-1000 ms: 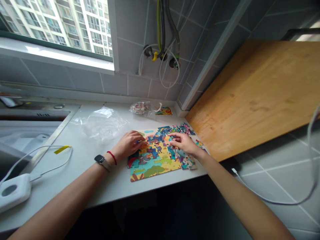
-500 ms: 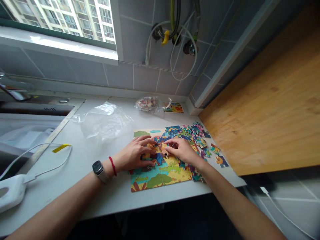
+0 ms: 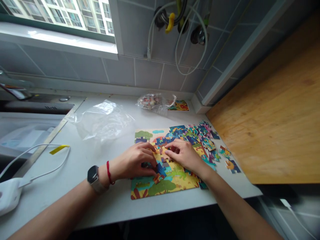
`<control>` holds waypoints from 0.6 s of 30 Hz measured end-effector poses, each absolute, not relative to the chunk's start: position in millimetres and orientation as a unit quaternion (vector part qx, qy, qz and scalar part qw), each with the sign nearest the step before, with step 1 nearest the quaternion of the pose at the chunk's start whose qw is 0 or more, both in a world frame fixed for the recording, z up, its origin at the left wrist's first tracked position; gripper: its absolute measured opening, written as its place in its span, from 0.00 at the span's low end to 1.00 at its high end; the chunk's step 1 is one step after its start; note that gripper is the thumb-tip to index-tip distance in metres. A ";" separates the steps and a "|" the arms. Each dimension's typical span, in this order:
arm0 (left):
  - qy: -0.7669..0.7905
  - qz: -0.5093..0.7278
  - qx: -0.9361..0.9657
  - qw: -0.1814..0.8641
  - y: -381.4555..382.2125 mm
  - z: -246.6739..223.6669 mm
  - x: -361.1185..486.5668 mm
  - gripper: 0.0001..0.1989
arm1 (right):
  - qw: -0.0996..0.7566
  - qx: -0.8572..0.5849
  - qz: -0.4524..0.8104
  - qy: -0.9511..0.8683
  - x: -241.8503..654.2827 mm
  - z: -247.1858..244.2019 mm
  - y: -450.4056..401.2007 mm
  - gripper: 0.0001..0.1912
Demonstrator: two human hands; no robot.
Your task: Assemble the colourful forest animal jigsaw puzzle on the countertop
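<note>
Pinching yellow-orange piece [image 3: 164, 154] btwn thumb & index of R hand [image 3: 183, 155], over mid jigsaw [image 3: 162, 187]. Arching L hand [image 3: 138, 160] over L-centre of same, fingers bent; no telling if gripping anything. Note small orange piece [image 3: 157, 178] just by L thumb. Wearing watch [image 3: 92, 174] & red cord [image 3: 108, 172] on L wrist. Find jigsaw flat on white counter [image 3: 105, 205], part hidden under hands. See loose heap [image 3: 207, 130] at jigsaw's upper R corner, spilling onto counter, plus stray pieces [image 3: 232, 165] further R, nr wooden board [image 3: 275, 133]. Spot crumpled clear bag [image 3: 102, 121] beyond L hand; behind jigsaw, bagged pieces [image 3: 151, 101] w/ plastic tail by picture card [image 3: 181, 105]. Note front edge running close below jigsaw, nr both forearms. Hemmed in at R by heap, strays & board, at back by tiled wall [image 3: 148, 71]. Find most room L of jigsaw, btwn clear bag & front edge, out toward sink [image 3: 53, 128], white adapter [image 3: 10, 196] & cable [image 3: 65, 163].
</note>
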State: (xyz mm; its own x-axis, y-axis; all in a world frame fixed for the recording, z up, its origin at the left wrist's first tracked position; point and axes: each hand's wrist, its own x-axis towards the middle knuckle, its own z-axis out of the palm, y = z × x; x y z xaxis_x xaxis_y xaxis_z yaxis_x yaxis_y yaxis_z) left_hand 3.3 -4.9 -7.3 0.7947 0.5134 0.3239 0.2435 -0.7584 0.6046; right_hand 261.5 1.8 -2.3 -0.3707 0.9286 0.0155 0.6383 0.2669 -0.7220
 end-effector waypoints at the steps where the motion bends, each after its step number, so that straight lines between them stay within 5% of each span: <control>1: 0.208 0.245 0.906 0.277 -5.5 -7.0 3.8 0.06 | 0.227 -0.513 0.316 -0.765 261.2 -2.8 1.3 0.05; 18: 0.294 0.171 0.922 0.184 -2.6 -16.8 0.8 0.19 | 0.242 -0.511 0.309 -0.765 257.9 -6.5 1.8 0.07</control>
